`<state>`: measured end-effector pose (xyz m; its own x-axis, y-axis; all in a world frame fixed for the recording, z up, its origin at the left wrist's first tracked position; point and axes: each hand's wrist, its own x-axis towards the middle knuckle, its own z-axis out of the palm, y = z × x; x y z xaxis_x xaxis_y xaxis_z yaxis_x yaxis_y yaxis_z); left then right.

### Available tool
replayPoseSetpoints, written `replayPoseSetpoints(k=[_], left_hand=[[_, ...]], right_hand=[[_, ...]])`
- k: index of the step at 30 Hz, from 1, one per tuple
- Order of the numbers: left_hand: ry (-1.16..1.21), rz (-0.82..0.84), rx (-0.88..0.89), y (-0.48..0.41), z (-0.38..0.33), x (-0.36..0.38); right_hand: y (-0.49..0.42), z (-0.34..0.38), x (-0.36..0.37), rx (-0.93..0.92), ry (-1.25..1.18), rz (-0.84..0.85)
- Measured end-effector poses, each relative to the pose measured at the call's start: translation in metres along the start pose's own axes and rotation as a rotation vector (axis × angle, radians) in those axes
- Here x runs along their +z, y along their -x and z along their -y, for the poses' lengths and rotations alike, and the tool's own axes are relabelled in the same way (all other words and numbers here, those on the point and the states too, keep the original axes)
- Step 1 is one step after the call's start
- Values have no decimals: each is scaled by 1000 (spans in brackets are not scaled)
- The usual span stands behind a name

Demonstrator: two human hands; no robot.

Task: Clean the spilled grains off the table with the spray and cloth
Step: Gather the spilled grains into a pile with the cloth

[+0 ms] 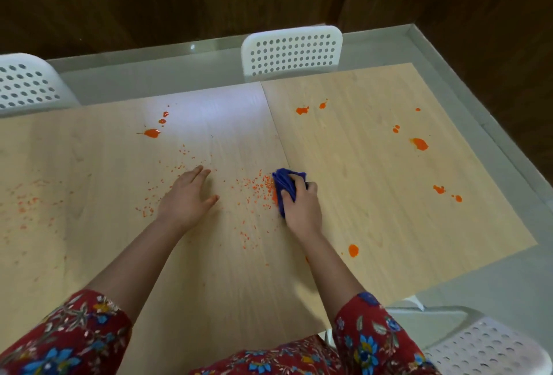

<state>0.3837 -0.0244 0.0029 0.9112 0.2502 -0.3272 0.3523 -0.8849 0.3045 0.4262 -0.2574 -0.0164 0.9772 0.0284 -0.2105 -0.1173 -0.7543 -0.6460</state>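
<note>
- The right hand [300,205] covers much of the dark blue crumpled cloth [284,186]. Only the left and far part of the cloth shows from under the fingers, so its full shape cannot be seen.
- The right hand grips the cloth with curled fingers and thumb and holds it down on the table [374,219]. The table top is two pale wood-pattern sheets that meet in a seam just beyond the cloth.
- The left hand [188,195] is open, palm down over the table, with fingers straight and a little spread. Whether the palm really touches the surface I cannot tell.
- The small orange grains [257,187] lie scattered mostly between the two hands. They are thickest right against the left edge of the cloth, where they touch it.
- Thinner grains lie around the left hand and in a loose trail nearer to the person.
- At the far left a fainter orange patch [27,204] is blurred; grains or a smear, it is hard to say.
- Bigger orange wet-looking blots [419,143] sit on the right sheet, well apart from the cloth. A few more lie beyond the left hand, and one lies near the right forearm.
- One white perforated plastic chair [291,51] stands at the far side of the table. Two more are cut off by the picture's edges, at the left and at the lower right.
- The red flowered sleeves [74,338] are cut off by the bottom edge.
</note>
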Motion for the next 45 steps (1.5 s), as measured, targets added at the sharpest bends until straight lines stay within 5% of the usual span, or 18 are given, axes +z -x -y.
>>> replayPoseSetpoints(k=[3,6,12,16,18,22,27,31,35,38,45], left_hand=[[37,-27,-5,16,8,3],[29,-54,-6,27,16,7],[73,-84,-83,28,28,4],[90,-86,-102,28,38,1],[90,-96,-116,30,44,0],[85,-111,-142,36,59,3],[87,-127,-152,37,60,8],[97,-144,-174,32,67,4],[105,-178,-214,29,81,-1],[80,-181,-232,30,94,-3],[58,-203,-291,29,111,-4]], right_hand=[[-13,-9,-17,119,-260,-97],[-33,-31,-40,237,-137,-175],[-23,-14,-11,61,116,-138],[-22,8,9,-15,-102,13],[-37,10,3,42,-240,-53],[-70,3,-15,161,30,-149],[-62,17,9,-110,266,-77],[-31,25,29,-344,225,39],[-53,27,21,-180,-6,-106],[-80,37,20,-20,92,-103],[-32,65,67,-363,238,85]])
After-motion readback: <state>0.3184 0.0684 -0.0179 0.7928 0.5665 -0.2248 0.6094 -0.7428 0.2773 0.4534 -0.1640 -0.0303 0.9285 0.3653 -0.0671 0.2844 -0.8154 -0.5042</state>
